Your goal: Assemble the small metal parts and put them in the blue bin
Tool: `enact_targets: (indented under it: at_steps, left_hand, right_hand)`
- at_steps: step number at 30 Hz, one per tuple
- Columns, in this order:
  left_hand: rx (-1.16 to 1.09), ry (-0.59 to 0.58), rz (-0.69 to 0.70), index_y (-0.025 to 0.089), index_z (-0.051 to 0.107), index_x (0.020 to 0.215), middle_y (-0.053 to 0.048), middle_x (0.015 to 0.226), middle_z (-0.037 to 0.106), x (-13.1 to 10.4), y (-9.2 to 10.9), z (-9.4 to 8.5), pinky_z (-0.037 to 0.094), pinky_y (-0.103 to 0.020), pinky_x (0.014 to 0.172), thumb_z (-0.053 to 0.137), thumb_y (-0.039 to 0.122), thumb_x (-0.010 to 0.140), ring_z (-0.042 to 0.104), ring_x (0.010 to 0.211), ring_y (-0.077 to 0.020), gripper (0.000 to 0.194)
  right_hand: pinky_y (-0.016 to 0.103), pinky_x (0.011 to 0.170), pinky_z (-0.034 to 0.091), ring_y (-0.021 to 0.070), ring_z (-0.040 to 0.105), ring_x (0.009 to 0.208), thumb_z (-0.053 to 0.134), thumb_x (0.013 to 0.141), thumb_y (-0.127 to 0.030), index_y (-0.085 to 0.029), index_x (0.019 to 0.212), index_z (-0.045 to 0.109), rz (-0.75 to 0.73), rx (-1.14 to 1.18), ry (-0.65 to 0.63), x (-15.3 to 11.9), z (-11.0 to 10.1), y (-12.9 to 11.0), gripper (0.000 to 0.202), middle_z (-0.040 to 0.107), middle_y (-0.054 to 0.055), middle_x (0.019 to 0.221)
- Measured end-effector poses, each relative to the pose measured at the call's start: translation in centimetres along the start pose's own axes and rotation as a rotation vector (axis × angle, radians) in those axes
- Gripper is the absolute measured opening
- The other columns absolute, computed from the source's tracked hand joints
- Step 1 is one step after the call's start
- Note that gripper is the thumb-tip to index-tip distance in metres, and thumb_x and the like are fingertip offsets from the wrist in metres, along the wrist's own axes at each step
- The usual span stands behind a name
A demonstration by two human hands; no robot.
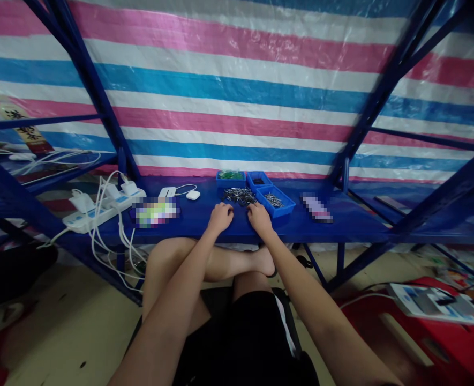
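Note:
My left hand rests at the front of the blue table, its fingers curled at the near left side of a pile of small dark and silvery pieces. Opposite it, my right hand lies with bent fingers at the pile's near right side. What either hand holds, if anything, is too small to make out. Right of the pile stands a blue tray with silvery pieces. Behind are a small blue tray with dark pieces and a blue tray with green contents.
To the left lie a white power strip with plugs and cables, a blurred-out phone-like object and a white case. Another blurred object is at the right. Blue metal posts flank the table before a striped sheet.

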State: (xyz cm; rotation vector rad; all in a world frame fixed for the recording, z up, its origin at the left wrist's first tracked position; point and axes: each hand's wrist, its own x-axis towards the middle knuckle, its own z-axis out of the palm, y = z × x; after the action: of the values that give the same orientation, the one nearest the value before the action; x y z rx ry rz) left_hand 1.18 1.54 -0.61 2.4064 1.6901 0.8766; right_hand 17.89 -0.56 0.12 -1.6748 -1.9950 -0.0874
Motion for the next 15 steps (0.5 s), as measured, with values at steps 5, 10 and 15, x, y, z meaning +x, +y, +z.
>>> enact_targets:
  at_steps: [5,10,15]
  left_hand:
    - [0.005,-0.006,0.003,0.019,0.064,0.091,-0.010,0.095,0.058,0.01,0.02,0.02,0.041,-0.036,0.079,0.047,0.025,0.079,0.050,0.091,-0.0246,0.022]
    - [-0.004,-0.002,0.000,0.019,0.064,0.091,-0.010,0.095,0.058,0.01,-0.04,0.05,0.041,-0.036,0.080,0.047,0.026,0.080,0.050,0.091,-0.0245,0.021]
    - [0.020,-0.005,0.008,0.019,0.064,0.091,-0.010,0.095,0.058,-0.02,-0.12,0.06,0.041,-0.035,0.079,0.046,0.025,0.080,0.050,0.090,-0.0243,0.022]
  right_hand:
    - [0.026,0.080,0.038,0.0187,0.053,0.088,0.037,0.082,-0.007,-0.014,0.096,0.063,0.023,-0.005,-0.017,0.10,-0.01,0.19,0.030,0.059,0.011,0.093]
    - [0.028,0.081,0.037,0.0204,0.052,0.090,0.039,0.085,-0.013,-0.012,0.096,0.061,0.061,-0.042,-0.005,0.09,-0.02,0.03,0.025,0.058,0.014,0.095]
    - [0.029,0.083,0.037,0.0198,0.051,0.092,0.037,0.088,-0.017,-0.012,0.096,0.059,0.064,-0.047,-0.028,0.14,-0.15,-0.23,0.024,0.058,0.014,0.096]
